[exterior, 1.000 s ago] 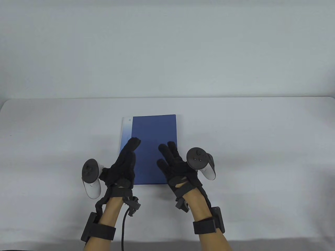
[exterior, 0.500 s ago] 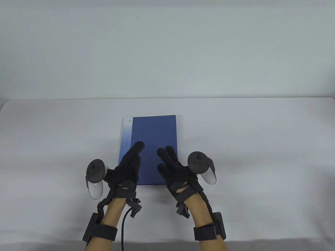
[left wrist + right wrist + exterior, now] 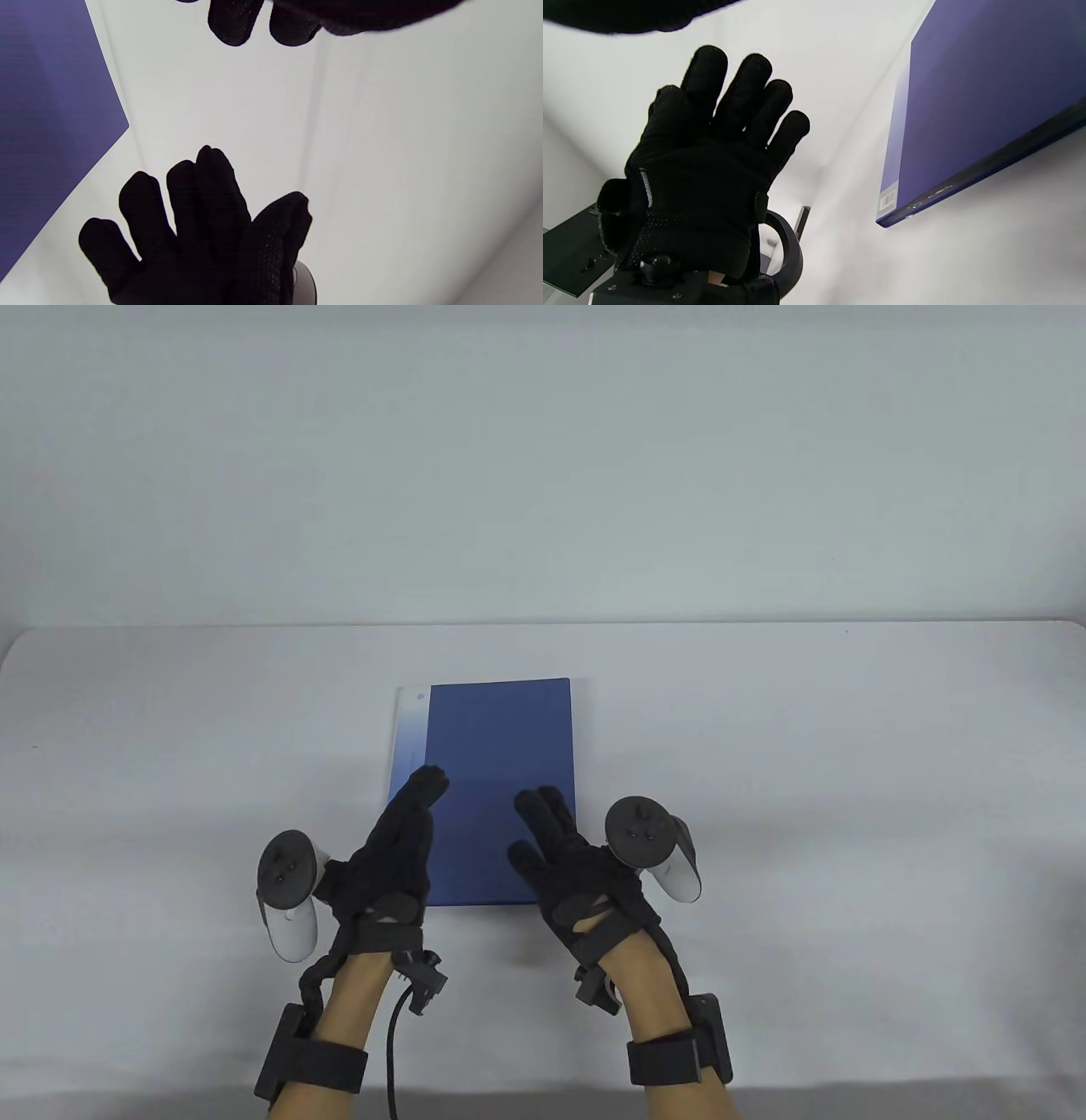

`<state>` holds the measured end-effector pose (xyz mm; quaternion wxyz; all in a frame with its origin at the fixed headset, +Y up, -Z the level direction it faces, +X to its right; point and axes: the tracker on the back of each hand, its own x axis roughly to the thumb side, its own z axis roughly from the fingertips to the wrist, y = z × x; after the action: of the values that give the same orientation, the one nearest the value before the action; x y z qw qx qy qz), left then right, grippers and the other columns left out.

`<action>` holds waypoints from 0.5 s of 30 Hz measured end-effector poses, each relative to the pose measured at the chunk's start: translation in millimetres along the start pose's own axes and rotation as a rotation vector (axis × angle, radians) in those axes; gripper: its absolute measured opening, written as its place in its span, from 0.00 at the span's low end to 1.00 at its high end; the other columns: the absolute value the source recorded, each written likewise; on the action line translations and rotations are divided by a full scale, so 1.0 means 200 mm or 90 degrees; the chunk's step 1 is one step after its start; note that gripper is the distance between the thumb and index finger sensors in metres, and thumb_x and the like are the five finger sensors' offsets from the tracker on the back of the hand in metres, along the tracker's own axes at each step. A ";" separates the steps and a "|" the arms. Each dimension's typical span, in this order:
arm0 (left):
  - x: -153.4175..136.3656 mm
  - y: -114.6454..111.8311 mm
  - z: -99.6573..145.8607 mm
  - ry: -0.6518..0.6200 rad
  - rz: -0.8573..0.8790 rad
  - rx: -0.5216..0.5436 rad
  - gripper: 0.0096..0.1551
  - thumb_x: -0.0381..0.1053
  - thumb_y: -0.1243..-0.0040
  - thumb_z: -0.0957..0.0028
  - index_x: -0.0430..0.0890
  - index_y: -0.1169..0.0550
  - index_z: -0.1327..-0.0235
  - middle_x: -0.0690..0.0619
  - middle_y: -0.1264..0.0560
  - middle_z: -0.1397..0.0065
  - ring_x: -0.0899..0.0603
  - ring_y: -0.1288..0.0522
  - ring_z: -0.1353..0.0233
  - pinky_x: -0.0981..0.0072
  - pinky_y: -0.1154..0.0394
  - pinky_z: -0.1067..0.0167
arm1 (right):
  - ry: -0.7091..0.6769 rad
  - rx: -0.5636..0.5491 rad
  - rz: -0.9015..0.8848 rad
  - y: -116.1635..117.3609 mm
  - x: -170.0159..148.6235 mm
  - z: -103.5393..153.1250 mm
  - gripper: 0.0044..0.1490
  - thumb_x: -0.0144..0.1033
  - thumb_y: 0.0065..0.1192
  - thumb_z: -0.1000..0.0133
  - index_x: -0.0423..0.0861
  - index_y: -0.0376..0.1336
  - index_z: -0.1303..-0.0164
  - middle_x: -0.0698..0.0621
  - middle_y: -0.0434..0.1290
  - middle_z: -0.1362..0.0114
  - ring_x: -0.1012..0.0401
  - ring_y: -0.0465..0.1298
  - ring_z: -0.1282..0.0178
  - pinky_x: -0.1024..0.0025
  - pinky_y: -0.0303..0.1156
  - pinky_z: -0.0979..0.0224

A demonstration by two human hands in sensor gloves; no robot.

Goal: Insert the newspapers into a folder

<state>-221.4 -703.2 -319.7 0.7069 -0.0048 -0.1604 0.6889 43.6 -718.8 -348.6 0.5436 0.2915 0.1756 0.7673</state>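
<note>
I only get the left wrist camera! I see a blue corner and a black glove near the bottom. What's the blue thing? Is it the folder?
Observer: Yes. The table view shows the whole folder, a closed blue rectangle lying flat on the table.
Child: Whose glove is that?
Observer: That's the right hand. In the table view it is open, with its fingers spread by the folder's near right corner, and it holds nothing.
Child: Is there any newspaper?
Observer: None shows plainly. The table view has only a pale strip along the folder's left edge, and I cannot tell what it is.
</note>
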 end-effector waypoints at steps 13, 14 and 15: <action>-0.07 0.00 -0.02 0.062 -0.015 -0.007 0.37 0.62 0.59 0.33 0.57 0.47 0.10 0.44 0.49 0.08 0.32 0.61 0.10 0.30 0.59 0.17 | 0.059 0.025 0.003 -0.04 -0.08 -0.01 0.60 0.63 0.45 0.37 0.36 0.26 0.18 0.34 0.21 0.22 0.27 0.31 0.23 0.24 0.39 0.31; -0.06 -0.01 -0.02 0.055 -0.022 -0.008 0.37 0.62 0.59 0.33 0.58 0.46 0.10 0.45 0.49 0.08 0.32 0.61 0.10 0.30 0.58 0.17 | 0.059 0.027 0.002 -0.03 -0.08 -0.01 0.60 0.63 0.45 0.37 0.36 0.25 0.18 0.34 0.21 0.22 0.27 0.31 0.23 0.24 0.39 0.31; -0.05 -0.02 -0.02 0.052 -0.030 -0.012 0.37 0.62 0.59 0.33 0.58 0.46 0.10 0.45 0.49 0.08 0.32 0.60 0.10 0.30 0.58 0.17 | 0.058 0.029 0.003 -0.02 -0.08 -0.01 0.60 0.63 0.45 0.37 0.36 0.25 0.18 0.34 0.21 0.22 0.27 0.31 0.23 0.24 0.39 0.31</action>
<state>-217.4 -711.8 -324.7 0.7286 -0.0359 -0.1384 0.6699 49.7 -731.3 -356.4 0.5264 0.2688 0.2172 0.7768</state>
